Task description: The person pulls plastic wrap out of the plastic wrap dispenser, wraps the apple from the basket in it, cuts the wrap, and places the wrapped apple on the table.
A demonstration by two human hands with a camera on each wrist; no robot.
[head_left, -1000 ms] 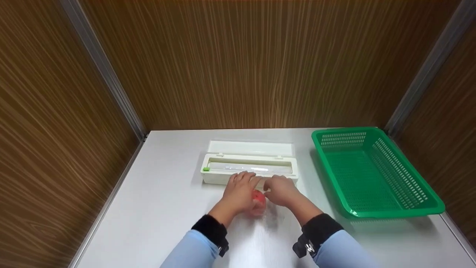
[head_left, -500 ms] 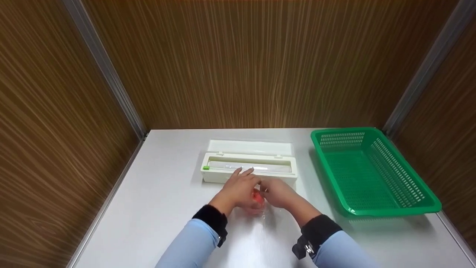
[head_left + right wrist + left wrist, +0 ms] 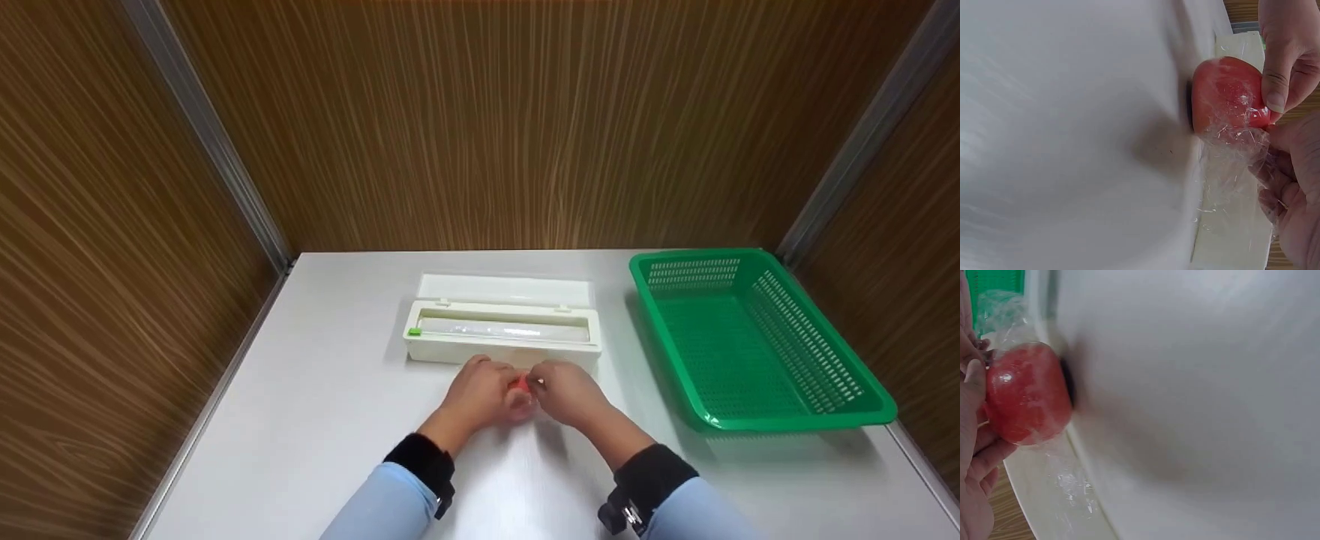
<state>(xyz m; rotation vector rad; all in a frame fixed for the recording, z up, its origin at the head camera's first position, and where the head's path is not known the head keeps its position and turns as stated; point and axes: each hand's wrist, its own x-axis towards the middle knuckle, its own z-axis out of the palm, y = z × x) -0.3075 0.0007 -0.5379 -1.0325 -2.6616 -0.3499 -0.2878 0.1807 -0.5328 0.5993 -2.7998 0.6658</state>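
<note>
A smooth, round red fruit (image 3: 1030,395) stands on the white table, wrapped in clear cling film (image 3: 1230,157). My left hand (image 3: 480,394) holds it from the left, thumb near its top and fingers along its far side. From the right, my right hand (image 3: 568,391) pinches the film against the fruit's upper side. Loose, crinkled film hangs beside the fruit in the right wrist view. Directly behind both hands is a white cling film dispenser (image 3: 450,349), its lid (image 3: 502,288) tipped back and a film roll (image 3: 487,328) inside. In the head view, the hands cover much of the fruit.
A green slotted plastic basket (image 3: 675,375) stands to the right on the table (image 3: 322,390). The dispenser carries a green slider (image 3: 415,331) at its left end. Wood-patterned panels (image 3: 480,135) enclose the table at the back and both sides.
My left fingers, earlier stretched towards the dispenser, have drawn in around the fruit. The right hand has come closer to the fruit's top. Dispenser and basket stay in place.
</note>
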